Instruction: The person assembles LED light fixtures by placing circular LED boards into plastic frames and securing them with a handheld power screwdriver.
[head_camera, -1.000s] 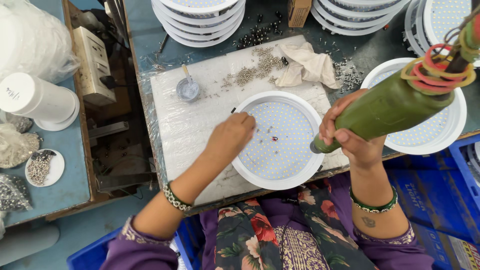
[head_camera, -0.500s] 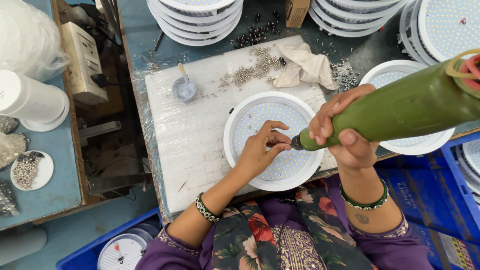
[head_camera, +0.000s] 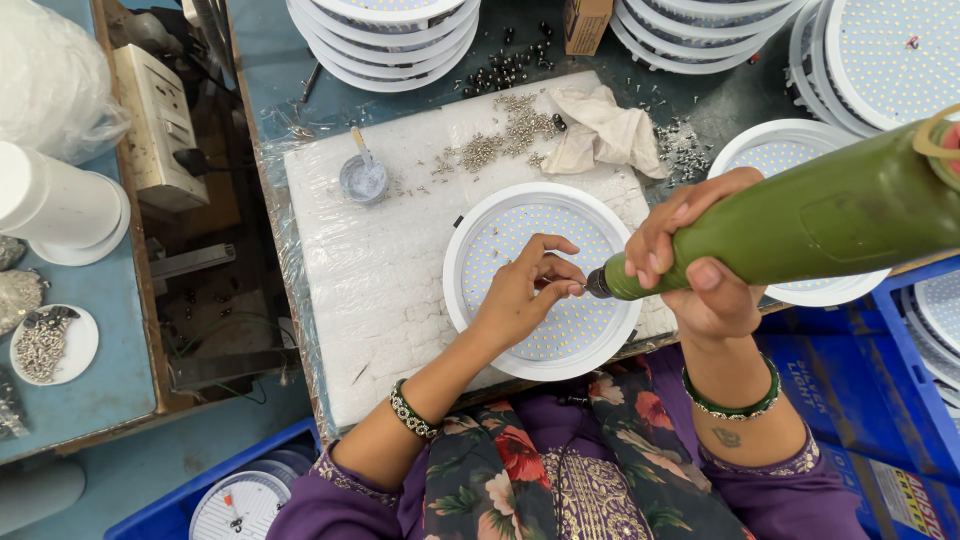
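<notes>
The left hand (head_camera: 525, 290) pinches something tiny at the tip of the green screwdriver (head_camera: 790, 225), gripped by the right hand (head_camera: 695, 270), over the round lamp panel (head_camera: 540, 280).

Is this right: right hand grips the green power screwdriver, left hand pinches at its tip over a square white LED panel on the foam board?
Not quite. The LED panel is round, not square, as the head view shows. The rest holds: the right hand grips the green power screwdriver, and the left hand pinches at its tip over the panel on the foam board.
</notes>
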